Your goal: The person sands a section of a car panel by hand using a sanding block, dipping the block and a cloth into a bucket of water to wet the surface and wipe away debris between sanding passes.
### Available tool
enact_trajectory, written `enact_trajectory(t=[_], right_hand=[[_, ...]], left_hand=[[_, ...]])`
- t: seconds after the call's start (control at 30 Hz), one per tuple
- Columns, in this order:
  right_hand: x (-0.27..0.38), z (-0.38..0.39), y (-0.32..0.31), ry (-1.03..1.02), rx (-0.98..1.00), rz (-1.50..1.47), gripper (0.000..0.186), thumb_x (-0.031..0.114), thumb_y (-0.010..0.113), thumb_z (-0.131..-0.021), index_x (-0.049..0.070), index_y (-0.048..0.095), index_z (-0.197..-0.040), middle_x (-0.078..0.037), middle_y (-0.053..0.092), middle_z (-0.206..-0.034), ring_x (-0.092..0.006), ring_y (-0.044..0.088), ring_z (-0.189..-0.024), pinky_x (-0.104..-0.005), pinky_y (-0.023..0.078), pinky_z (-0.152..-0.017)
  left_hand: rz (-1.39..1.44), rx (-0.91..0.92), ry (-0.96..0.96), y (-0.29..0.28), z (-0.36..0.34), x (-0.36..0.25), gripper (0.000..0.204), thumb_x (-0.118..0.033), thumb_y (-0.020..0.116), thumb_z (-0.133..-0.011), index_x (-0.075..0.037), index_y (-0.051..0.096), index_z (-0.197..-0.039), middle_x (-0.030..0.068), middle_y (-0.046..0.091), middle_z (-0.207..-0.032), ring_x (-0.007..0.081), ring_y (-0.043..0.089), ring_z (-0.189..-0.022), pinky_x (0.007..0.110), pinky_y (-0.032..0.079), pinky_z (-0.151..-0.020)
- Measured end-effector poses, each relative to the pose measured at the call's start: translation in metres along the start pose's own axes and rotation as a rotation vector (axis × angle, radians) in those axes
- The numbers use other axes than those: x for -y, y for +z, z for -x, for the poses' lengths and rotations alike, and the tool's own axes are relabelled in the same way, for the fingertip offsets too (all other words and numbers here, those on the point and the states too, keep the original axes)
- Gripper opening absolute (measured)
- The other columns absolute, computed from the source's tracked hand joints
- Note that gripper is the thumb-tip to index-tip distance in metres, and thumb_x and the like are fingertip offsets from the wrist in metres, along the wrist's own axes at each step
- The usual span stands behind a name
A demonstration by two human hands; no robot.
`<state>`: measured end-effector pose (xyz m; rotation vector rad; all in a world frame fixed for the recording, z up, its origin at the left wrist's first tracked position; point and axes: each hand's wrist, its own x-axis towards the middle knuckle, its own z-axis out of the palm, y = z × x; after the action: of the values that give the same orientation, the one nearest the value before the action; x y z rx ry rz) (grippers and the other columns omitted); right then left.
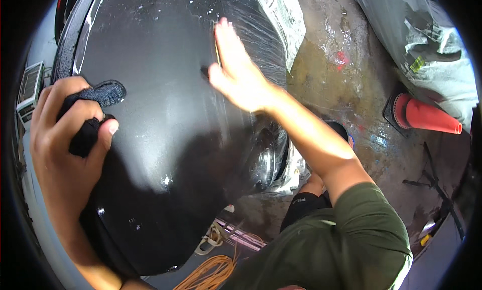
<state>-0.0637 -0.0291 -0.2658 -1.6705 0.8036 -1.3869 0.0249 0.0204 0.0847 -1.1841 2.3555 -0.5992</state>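
Note:
My left hand point(65, 124) is closed around a bunched black cloth point(113, 92) at the left, held above a black car panel point(150, 114). The cloth looks wet, and one end sticks out past my fingers. Farther off and to the right, my right hand point(238, 71) lies flat on the panel with its fingers stretched forward. Under it shows the yellowish edge of a thin flat pad point(217, 48), mostly hidden by the palm. Water drops dot the panel's far part, and light glares on its middle.
Clear plastic film point(261, 44) and masking paper point(288, 24) cover the panel's right side. An orange traffic cone point(432, 117) lies at the right by a sheeted object point(427, 44). A coiled orange cord point(208, 272) is low in view. The floor point(326, 89) is wet.

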Motion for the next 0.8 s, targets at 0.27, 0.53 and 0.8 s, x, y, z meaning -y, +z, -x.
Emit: enact_trajectory(t=[0.27,0.53,0.8], right_hand=[[0.041,0.054,0.004,-0.001,0.155,0.021,0.106,0.056,0.056,-0.098,-0.014,0.008,-0.161,-0.038,0.004,-0.169,-0.0461,0.004,-0.160,-0.0497,0.006,-0.131],[0.076,0.092,0.011,-0.043,0.226,-0.185,0.119,0.070,0.060,-0.091,-0.013,0.010,-0.161,-0.041,0.007,-0.166,-0.0485,0.005,-0.160,-0.0558,0.006,-0.130],[0.075,0.081,0.013,-0.036,0.252,-0.234,0.115,0.067,0.060,-0.094,-0.011,0.009,-0.162,-0.042,0.005,-0.167,-0.0525,0.004,-0.158,-0.0562,0.009,-0.129]], left_hand=[[0.035,0.020,0.024,-0.001,0.004,0.005,0.026,-0.009,0.083,-0.067,-0.003,0.062,-0.082,0.0113,0.065,-0.106,0.0333,0.064,-0.099,0.045,0.050,-0.084],[0.031,0.014,-0.011,-0.006,0.002,0.005,0.028,-0.010,0.084,-0.066,-0.002,0.062,-0.081,0.0122,0.065,-0.106,0.0342,0.065,-0.100,0.045,0.050,-0.085],[0.065,0.187,-0.131,-0.006,0.016,0.012,0.027,-0.007,0.084,-0.075,-0.002,0.062,-0.090,0.0149,0.064,-0.124,0.0368,0.061,-0.120,0.045,0.047,-0.103]])
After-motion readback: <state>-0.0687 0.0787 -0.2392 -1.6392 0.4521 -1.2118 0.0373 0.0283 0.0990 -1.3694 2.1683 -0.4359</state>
